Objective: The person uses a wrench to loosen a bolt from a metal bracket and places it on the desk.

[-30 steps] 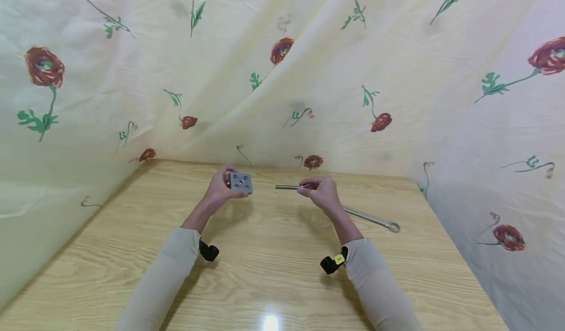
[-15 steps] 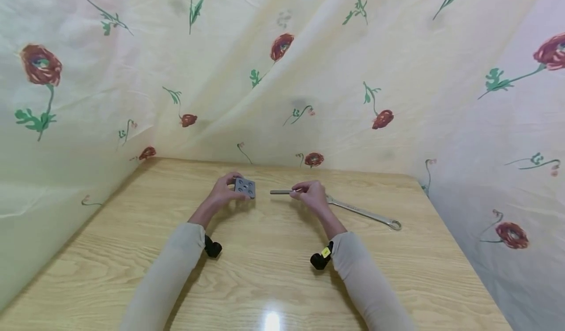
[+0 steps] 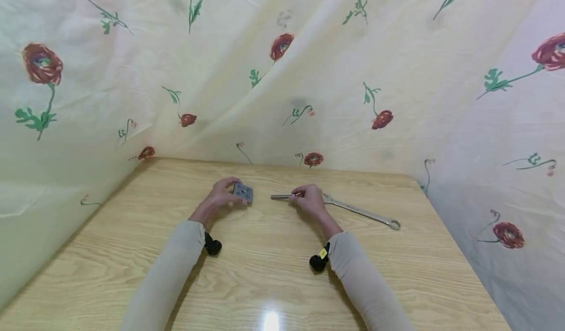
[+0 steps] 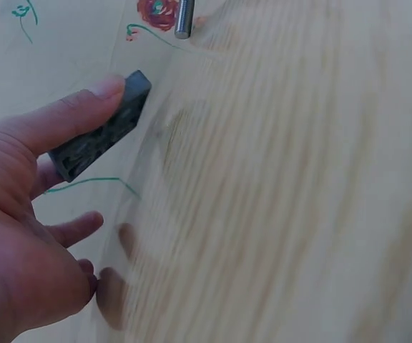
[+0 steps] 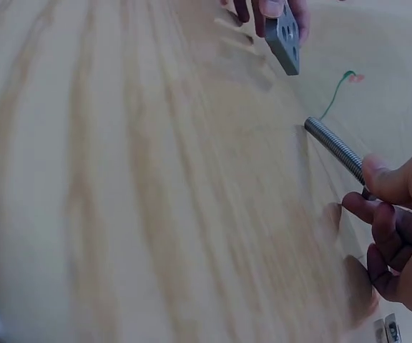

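Note:
A square grey metal block (image 3: 243,192) with several holes in its face is pinched between the thumb and fingers of my left hand (image 3: 219,194). In the left wrist view, the block (image 4: 109,132) shows its thin edge, and the two lower fingers stay off it. My right hand (image 3: 310,199) pinches a threaded metal rod (image 3: 279,197) that points left towards the block. Clear thread ridges run along the rod (image 5: 335,148) in the right wrist view; its other end is hidden in the fingers. A gap separates the rod's tip from the block.
A combination wrench (image 3: 359,210) lies on the wooden table (image 3: 273,262) right of my right hand, its ring end towards the right. Flower-printed cloth (image 3: 229,76) hangs behind the table and along both sides.
Both hands have come down lower over the table. The right hand has also shifted left, uncovering more of the wrench. Block and rod stay held, and the block's face has tilted.

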Available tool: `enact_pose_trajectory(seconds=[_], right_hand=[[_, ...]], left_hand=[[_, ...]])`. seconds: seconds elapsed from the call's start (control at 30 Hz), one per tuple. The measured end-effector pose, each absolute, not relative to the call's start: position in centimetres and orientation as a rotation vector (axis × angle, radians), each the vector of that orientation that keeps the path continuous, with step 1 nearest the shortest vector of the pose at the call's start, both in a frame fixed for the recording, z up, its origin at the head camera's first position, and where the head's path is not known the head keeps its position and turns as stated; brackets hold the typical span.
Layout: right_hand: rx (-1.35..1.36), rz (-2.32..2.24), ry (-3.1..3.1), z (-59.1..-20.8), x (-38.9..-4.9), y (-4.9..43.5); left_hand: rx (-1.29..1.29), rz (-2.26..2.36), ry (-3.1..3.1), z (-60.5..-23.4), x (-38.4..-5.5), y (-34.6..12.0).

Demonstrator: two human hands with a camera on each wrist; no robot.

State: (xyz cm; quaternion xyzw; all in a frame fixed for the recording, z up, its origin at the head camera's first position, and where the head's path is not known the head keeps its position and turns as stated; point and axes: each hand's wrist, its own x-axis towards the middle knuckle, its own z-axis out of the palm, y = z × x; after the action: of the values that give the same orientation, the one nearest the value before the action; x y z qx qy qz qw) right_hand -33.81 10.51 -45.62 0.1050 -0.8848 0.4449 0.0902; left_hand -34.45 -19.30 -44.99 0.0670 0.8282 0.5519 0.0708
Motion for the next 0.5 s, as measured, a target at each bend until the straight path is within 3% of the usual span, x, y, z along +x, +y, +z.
enact_pose_trajectory(seconds=[0.5], right_hand=[[0.437,1.108,-2.678,-46.3,-33.74,10.65]], left_hand=[[0.118,1.273,2.716,-44.9,-34.65,-18.98]])
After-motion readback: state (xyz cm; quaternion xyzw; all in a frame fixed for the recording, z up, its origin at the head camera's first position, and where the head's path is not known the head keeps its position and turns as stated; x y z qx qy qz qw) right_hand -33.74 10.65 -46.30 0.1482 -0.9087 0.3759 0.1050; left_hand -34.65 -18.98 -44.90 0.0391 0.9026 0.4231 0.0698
